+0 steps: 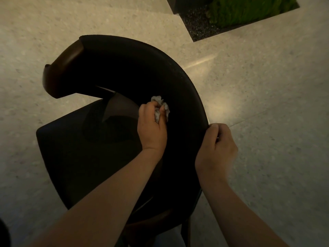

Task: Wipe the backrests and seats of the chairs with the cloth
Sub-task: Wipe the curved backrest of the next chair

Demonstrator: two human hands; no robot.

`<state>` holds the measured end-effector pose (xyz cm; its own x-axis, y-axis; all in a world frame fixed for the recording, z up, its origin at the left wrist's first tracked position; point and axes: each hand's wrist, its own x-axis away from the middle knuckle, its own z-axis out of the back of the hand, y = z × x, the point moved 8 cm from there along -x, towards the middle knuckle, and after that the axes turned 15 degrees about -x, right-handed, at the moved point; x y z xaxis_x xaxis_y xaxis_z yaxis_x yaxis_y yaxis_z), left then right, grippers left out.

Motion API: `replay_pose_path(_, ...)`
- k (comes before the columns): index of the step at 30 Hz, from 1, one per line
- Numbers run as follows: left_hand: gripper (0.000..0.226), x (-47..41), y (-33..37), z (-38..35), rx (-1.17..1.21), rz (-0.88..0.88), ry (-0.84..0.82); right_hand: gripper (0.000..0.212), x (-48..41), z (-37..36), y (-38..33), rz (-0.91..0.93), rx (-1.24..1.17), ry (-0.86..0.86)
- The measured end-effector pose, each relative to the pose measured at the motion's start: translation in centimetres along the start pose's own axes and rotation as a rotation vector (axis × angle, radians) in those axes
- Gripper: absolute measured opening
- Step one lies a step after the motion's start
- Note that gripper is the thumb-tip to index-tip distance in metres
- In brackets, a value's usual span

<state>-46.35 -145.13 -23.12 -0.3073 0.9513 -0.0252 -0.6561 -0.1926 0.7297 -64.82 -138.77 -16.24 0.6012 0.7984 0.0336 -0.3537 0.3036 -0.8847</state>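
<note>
A black chair with a curved, padded backrest and a dark seat fills the middle of the head view, seen from above. My left hand grips a crumpled white cloth and presses it against the inner face of the backrest, just above the seat. My right hand holds the outer edge of the backrest on the right, fingers curled over the rim. Brown wooden armrest ends show at the upper left of the backrest.
Pale speckled floor surrounds the chair on all sides. A dark planter bed with gravel and green moss lies at the top right. A dark shape sits at the bottom left corner.
</note>
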Motion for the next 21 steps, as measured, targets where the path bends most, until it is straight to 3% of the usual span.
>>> replay_pose_path(4, 0.009, 0.2, -2.0, -1.1, 0.03, 0.058, -0.068, 0.029, 0.1, 0.0, -0.2, 0.005, 0.009, -0.008)
replay_pose_path(9, 0.022, 0.3, -5.3, -2.2, -0.01, 0.098, -0.236, 0.03, 0.0, 0.0, -0.1, 0.003, -0.004, -0.017)
replay_pose_path(13, 0.021, -0.1, -7.2, -2.5, -0.102, 0.144, -0.268, 0.029, 0.0, -0.1, -0.2, 0.013, 0.003, -0.014)
replay_pose_path(17, 0.028, 1.4, -9.9, -4.1, -0.2, 0.26, -0.451, 0.029, 0.0, 0.0, -0.1, -0.001, 0.01, -0.005)
replay_pose_path(21, 0.025, 2.4, -10.9, -4.0, -0.027, 0.285, -0.514, 0.029, 0.1, 0.0, -0.2, 0.001, 0.03, -0.013)
